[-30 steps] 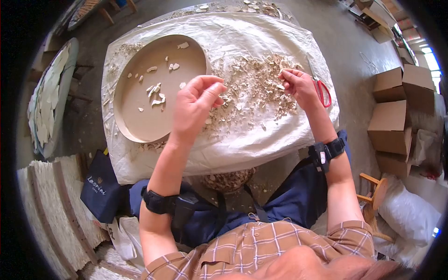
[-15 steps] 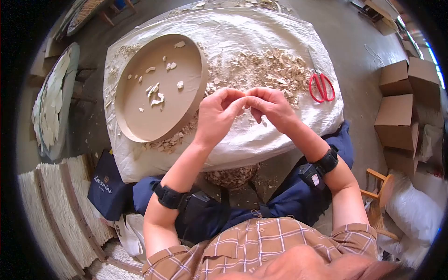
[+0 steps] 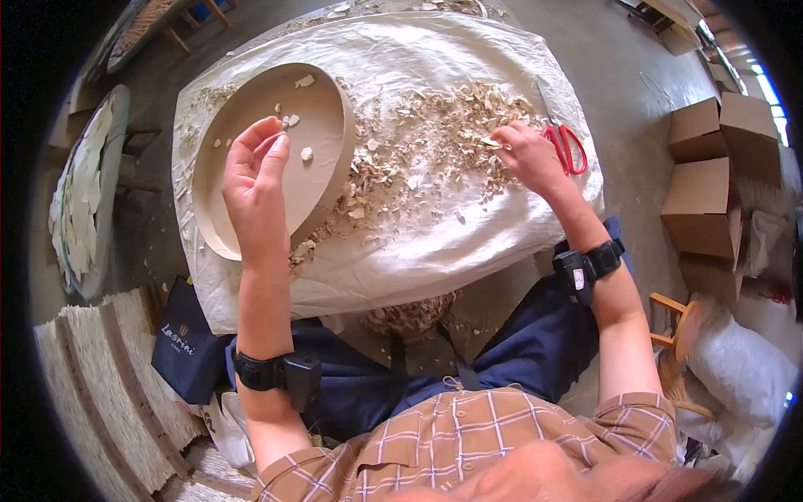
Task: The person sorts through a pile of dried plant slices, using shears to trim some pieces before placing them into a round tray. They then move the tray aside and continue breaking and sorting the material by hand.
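Note:
My left hand [image 3: 258, 188] is over the round tan tray [image 3: 338, 159], thumb and fingers pinched together. Whether a piece sits between the fingertips cannot be made out. Several small whitish pieces lie in the tray, some hidden behind this hand. At the right end of a scattered heap of dry, pale brown flakes [image 3: 435, 125], my right hand [image 3: 532, 157] is closed in a pinch on a pale flake [image 3: 489, 142]. Close beside it rest scissors with red handles [image 3: 568, 151].
A white cloth [image 3: 401, 259] covers the table under the tray and flakes. Cardboard boxes [image 3: 698, 197] and a small wooden stool [image 3: 687, 330] stand to the right. At the left are a round tray of pale sheets [image 3: 88, 192] and a dark blue bag [image 3: 188, 339].
My hands, together over the table's front middle half a second ago, have parted. The left moved left over the tray; the right moved up and right to the flakes and now pinches one.

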